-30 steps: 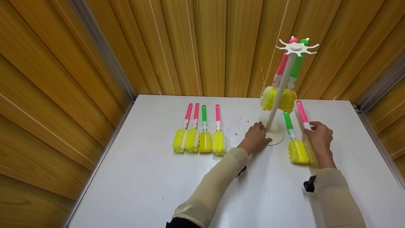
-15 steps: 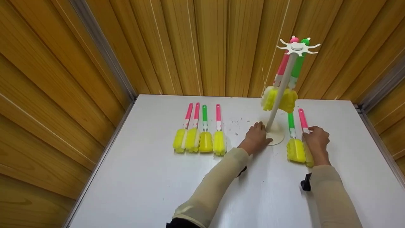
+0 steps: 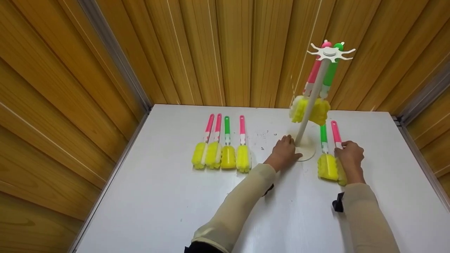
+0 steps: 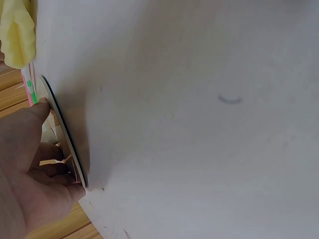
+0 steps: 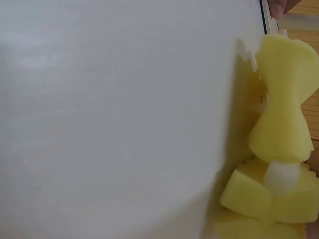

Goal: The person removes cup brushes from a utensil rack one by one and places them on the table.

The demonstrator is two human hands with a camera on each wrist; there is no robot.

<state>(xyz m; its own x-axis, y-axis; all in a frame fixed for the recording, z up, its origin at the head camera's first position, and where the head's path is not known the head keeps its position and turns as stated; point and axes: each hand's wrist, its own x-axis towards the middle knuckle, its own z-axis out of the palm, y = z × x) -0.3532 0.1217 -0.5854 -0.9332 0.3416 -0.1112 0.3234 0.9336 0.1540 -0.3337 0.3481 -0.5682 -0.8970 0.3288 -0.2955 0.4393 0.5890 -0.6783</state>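
In the head view, my right hand [image 3: 350,157] pinches a pink-handled sponge brush [image 3: 336,131] near its white neck. My hand partly covers its yellow head. Just to its left lies a green-handled sponge brush [image 3: 328,167]. My left hand [image 3: 283,151] grips the round base [image 3: 308,151] of a white stand [image 3: 312,102], thumb in front and fingers behind the pole. The left wrist view shows fingers and thumb over the base's rim [image 4: 64,130]. Yellow sponge heads [image 5: 283,99] line the right side of the right wrist view, where my right fingers are hidden.
One pink and one green sponge brush [image 3: 321,111] hang from the stand's hooked top [image 3: 329,54]. Several more brushes [image 3: 227,156] lie in a row on the white table [image 3: 158,211], left of the stand. Wood-look panels [image 3: 232,52] wall the back and sides.
My right hand has moved slightly left and toward me, bringing the pink-handled brush down beside the green-handled one, which has straightened. The left hand stays on the base.
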